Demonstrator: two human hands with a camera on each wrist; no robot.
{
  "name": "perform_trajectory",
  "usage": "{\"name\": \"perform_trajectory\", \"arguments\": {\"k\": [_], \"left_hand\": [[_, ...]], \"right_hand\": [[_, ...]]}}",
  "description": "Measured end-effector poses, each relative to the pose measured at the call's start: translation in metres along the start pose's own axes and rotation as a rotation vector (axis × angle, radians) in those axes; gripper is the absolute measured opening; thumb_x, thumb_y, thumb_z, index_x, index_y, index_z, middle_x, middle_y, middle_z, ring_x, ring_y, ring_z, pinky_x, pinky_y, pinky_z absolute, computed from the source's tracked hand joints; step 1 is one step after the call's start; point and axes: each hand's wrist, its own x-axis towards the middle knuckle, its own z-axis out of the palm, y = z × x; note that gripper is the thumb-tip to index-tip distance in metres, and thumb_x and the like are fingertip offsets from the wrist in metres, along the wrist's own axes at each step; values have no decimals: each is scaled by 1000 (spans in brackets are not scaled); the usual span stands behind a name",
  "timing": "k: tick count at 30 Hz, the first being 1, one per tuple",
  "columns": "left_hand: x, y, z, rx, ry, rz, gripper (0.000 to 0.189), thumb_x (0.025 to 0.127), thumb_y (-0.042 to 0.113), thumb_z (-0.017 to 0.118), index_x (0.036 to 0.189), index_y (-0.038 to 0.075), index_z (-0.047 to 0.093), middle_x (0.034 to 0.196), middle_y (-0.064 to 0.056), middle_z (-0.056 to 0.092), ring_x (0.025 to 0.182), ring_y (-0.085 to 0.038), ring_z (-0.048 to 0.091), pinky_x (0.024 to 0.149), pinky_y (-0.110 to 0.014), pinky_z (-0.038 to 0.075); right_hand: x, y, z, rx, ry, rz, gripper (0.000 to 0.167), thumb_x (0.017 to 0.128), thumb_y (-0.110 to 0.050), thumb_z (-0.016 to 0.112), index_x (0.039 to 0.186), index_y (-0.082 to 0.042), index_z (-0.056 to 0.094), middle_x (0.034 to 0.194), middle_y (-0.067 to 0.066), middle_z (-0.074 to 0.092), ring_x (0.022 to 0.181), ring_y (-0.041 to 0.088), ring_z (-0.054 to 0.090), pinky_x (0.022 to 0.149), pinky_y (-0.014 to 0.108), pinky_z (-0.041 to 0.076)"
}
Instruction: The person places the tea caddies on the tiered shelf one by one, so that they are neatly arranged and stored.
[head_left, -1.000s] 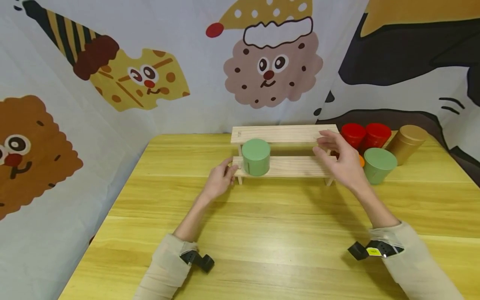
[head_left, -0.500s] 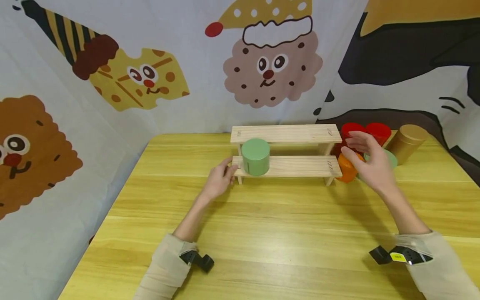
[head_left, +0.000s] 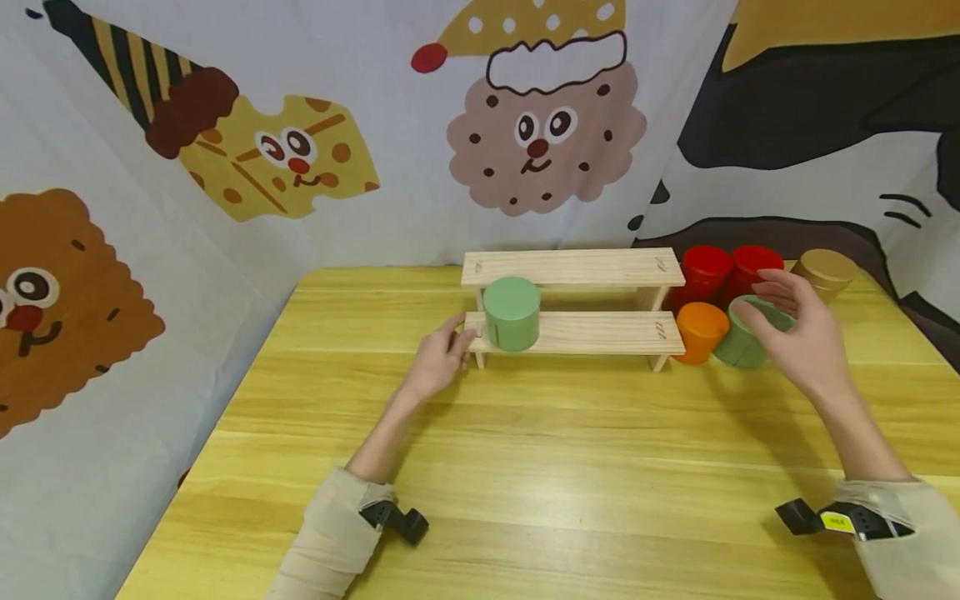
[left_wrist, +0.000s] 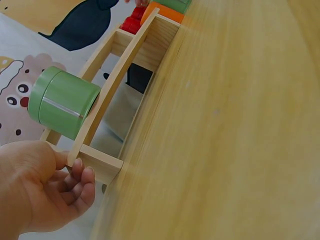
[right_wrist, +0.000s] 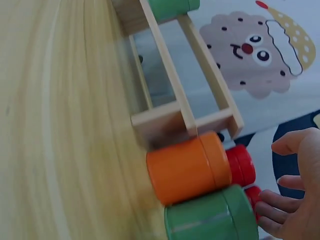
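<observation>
A two-step wooden shelf (head_left: 600, 332) stands at the back of the table. My left hand (head_left: 437, 360) pinches the left end of its lower board, with the thumb above and the fingers curled below in the left wrist view. On that board's left part sits a green canister (head_left: 512, 315) with a lid. My right hand (head_left: 808, 346) hangs over a second green canister (head_left: 737, 343), right of the shelf. Its thumb and fingers are spread apart and hold nothing; contact with the canister is not visible. The hand partly covers this canister.
An orange canister (head_left: 702, 332) stands between the shelf's right end and the second green one. Behind them are two red canisters (head_left: 706, 273) and a gold canister (head_left: 825, 271), partly hidden by my right hand. A printed curtain (head_left: 405, 225) hangs behind the table (head_left: 525, 475).
My right hand has moved right from beside the shelf's right end, past the orange canister, to over the green canister. My left hand, the shelf and the canisters stay put.
</observation>
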Motion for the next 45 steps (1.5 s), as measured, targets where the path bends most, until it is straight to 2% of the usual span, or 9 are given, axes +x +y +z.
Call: {"name": "perform_trajectory", "arguments": {"k": [8,15,18,22,25,32,39,42,45], "left_hand": [[1,1,1,3,5,0,52,109,20,48,151,-8,35,79,-12,63,69,-26,62,54,-22,45],[1,2,0,-7,2,-1,53,110,22,48,152,-7,35,80,-13,63,70,-28,62,52,-21,42],[0,2,0,-12,-2,-2,53,110,23,47,153,-6,35,81,-14,63,70,-28,62,51,-21,41],[-1,3,-1,-13,-5,-4,53,110,22,47,153,-6,34,81,-15,63,70,-28,62,51,-21,41],[-1,2,-1,-10,-4,-3,53,110,22,47,153,-6,34,81,-16,63,70,-28,61,51,-21,40],[-1,1,0,-15,-9,-4,53,110,22,47,153,-6,34,83,-17,64,71,-30,62,52,-21,41],[-1,0,1,-13,-7,-7,53,110,22,47,153,-6,34,84,-17,64,72,-30,62,52,-21,42],[-1,1,1,-18,-8,-12,53,110,22,47,153,-6,34,84,-18,64,72,-30,62,52,-21,42],[-1,1,0,-25,-9,-16,53,110,22,47,153,-6,33,84,-17,64,72,-30,62,52,-21,43]], "right_hand": [[-2,22,-11,-94,-17,-1,61,97,-24,68,146,3,45,131,22,49,108,2,42,100,12,30],[-4,34,-16,-137,-72,-7,67,96,-24,69,147,8,40,133,32,46,116,42,40,95,12,26],[-4,36,-16,-117,-99,7,70,96,-24,69,149,8,36,135,35,43,119,48,40,98,12,25],[-4,39,-16,-85,-136,39,76,96,-25,69,152,7,29,138,38,38,122,56,38,117,41,28],[-3,41,-16,-73,-170,58,82,95,-26,71,155,7,23,141,40,34,123,60,36,109,68,25],[-3,50,-14,-130,-233,54,94,92,-26,76,155,9,15,144,41,32,120,54,38,97,35,35],[-3,50,-13,-181,-232,105,94,91,-32,76,152,12,20,139,40,36,117,53,41,82,41,37],[-4,47,-14,-186,-211,124,94,91,-34,76,152,12,21,139,41,36,116,54,41,82,50,39],[-4,42,-15,-182,-179,140,95,91,-36,77,152,10,22,140,38,37,117,53,41,83,46,38]]}}
